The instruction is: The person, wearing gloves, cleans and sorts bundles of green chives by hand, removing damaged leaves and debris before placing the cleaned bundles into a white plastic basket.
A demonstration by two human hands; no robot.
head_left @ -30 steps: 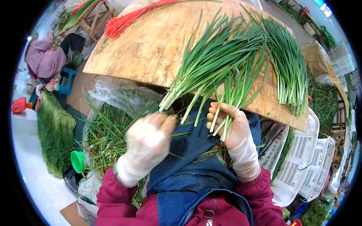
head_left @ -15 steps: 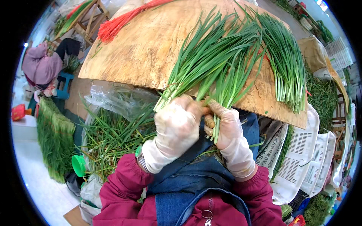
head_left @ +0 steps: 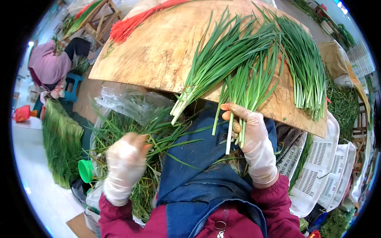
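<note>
My right hand [head_left: 250, 129], in a pale thin glove with bare fingertips, is closed round the pale stems of a small bunch of garlic chives [head_left: 250, 85]. The leaves of this bunch rest on the wooden board. Off to the left, my left hand [head_left: 127, 162], gloved too and blurred, is curled over a heap of loose greens. Several loose chive leaves [head_left: 174, 137] trail rightward from its fingertips and seem pinched there. Between the hands, another bunch of chives [head_left: 206, 67] lies with its stem ends past the board's near edge.
The wooden board [head_left: 147, 59] carries red ties [head_left: 129, 27] at far left and a thick chive bundle [head_left: 307, 71] at right. A clear plastic bag [head_left: 133, 105] and loose greens [head_left: 141, 198] lie at left. A person [head_left: 49, 63] sits farther left; white sacks [head_left: 313, 170] hang at right.
My left hand has come away from the stems and swung down-left over the loose greens, with leaves trailing from it. My right hand keeps its bunch, its stem ends now in plainer view.
</note>
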